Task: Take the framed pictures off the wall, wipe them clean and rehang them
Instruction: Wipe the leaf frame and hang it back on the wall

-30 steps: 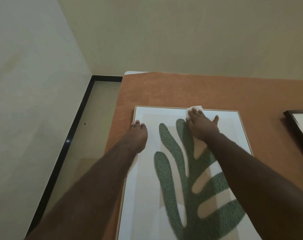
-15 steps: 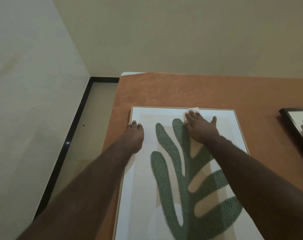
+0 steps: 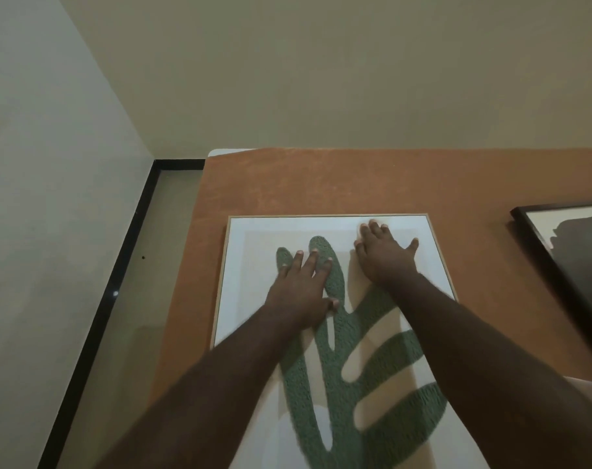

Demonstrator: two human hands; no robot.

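Note:
A large framed picture point(image 3: 254, 238) with a thin light wood frame and a green leaf shape lies flat on an orange covered surface point(image 3: 321, 181). My left hand point(image 3: 301, 286) rests flat on the glass over the leaf's upper tips, fingers straight and spread. My right hand point(image 3: 386, 255) presses flat near the picture's top edge, right of centre, fingers straight. The white cloth seen earlier under this hand is hidden; I cannot make it out against the white mat.
A second picture in a black frame point(image 3: 538, 231) lies at the right edge of the orange surface. Pale walls stand behind and to the left. A narrow strip of floor with a black skirting point(image 3: 132, 248) runs along the left side.
My left hand has moved from the frame's left edge rightward onto the leaf. My right hand has slid right along the top edge, and the cloth's white corner no longer shows.

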